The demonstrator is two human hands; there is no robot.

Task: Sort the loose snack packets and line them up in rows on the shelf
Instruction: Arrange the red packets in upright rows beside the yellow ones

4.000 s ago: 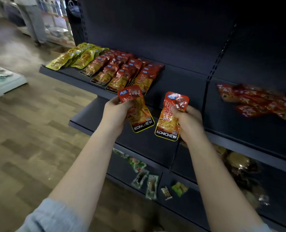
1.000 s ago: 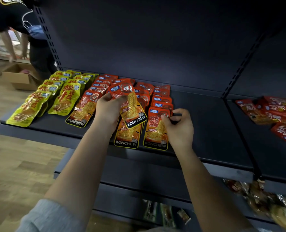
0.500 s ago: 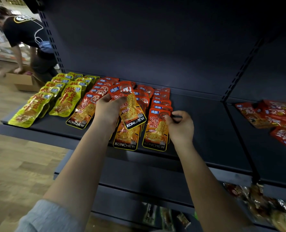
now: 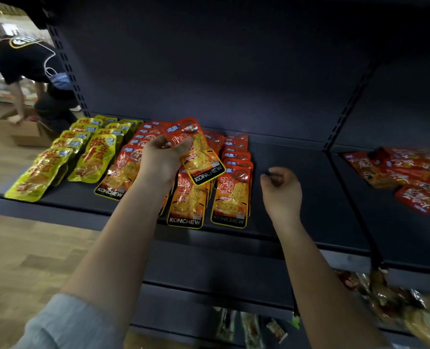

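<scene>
Packets in orange and red fill the dark shelf point(image 4: 297, 222) in rows, several front ones reading "KONCHEW" along a black bottom band. The left hand point(image 4: 162, 162) holds one such orange packet point(image 4: 199, 154) tilted above those rows, its grip curled round the upper part. Just right of that grip lies the rightmost row point(image 4: 234, 177); beside it the right hand point(image 4: 282, 190) hovers with fingers curled, holding nothing. Left of the grip lie yellow packets point(image 4: 65, 159); far right, loose red packets point(image 4: 410, 172).
</scene>
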